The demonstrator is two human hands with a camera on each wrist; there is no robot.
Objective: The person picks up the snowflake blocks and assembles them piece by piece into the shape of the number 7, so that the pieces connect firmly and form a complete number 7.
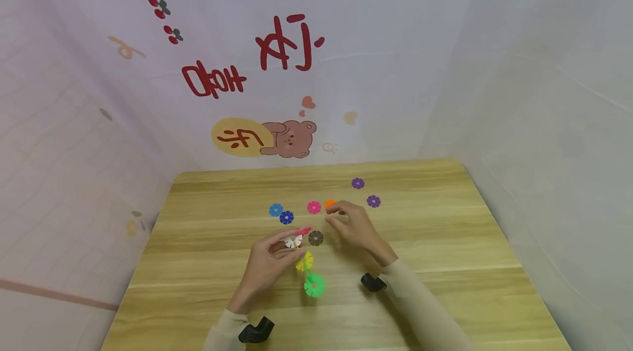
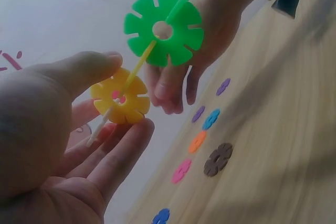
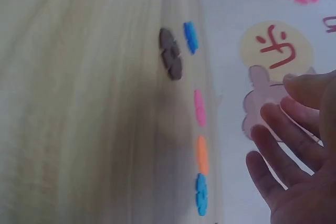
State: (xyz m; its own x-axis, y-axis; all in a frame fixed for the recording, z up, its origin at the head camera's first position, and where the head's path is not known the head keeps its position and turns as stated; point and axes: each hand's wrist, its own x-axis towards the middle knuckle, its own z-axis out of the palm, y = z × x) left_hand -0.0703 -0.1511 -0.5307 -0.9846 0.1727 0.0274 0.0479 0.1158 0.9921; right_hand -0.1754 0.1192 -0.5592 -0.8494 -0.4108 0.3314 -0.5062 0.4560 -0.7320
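Observation:
My left hand (image 1: 271,261) holds a linked chain of notched plastic flower discs above the table, with thumb and fingers at the yellow disc (image 2: 121,97). A green disc (image 2: 163,29) is slotted on at one end, with another green piece edge-on beyond it. Toward the palm are a white disc (image 1: 293,241) and a pink disc (image 1: 304,231). My right hand (image 1: 354,224) hovers to the right of the chain, fingers loosely bent and holding nothing. In the head view it overlaps an orange disc (image 1: 330,205).
On the wooden table (image 1: 207,263) lie loose discs: a brown one (image 1: 315,238), a pink one (image 1: 314,207), two blue ones (image 1: 276,210) at the left and two purple ones (image 1: 373,201) at the right. A light blue disc (image 3: 201,194) lies beside the orange one. A printed curtain stands behind.

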